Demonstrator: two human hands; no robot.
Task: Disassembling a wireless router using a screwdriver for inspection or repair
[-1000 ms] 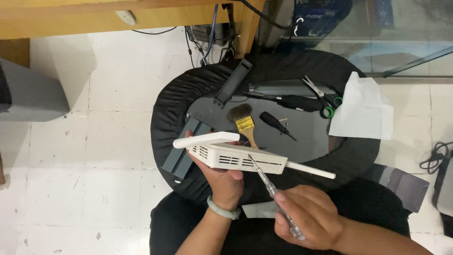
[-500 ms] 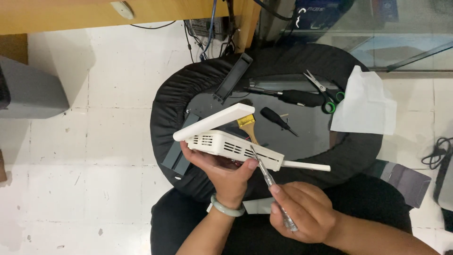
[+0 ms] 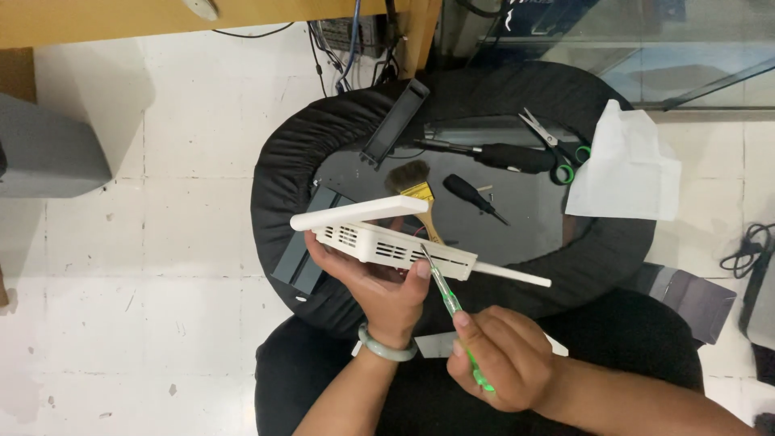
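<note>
while left hand (image 3: 379,282) clasps white router (image 3: 387,242), right hand (image 3: 504,359) clamps green screwdriver (image 3: 448,303) — black round tray (image 3: 274,186), white tiles (image 3: 161,242)

White router (image 3: 387,242) in my left grip (image 3: 379,282): matt smooth plastic, vented. Screwdriver (image 3: 448,303) in my right grip (image 3: 500,363): translucent glossy green plastic handle, thin metal shaft. Round cushion (image 3: 307,153) looks like matt black cloth, wrinkled. Brush (image 3: 416,190): wood handle, brassy metal band. Scissors (image 3: 549,141) shiny metal. Sheet (image 3: 626,169) white paper. Floor (image 3: 161,242) glossy tile, scuffed.
</note>
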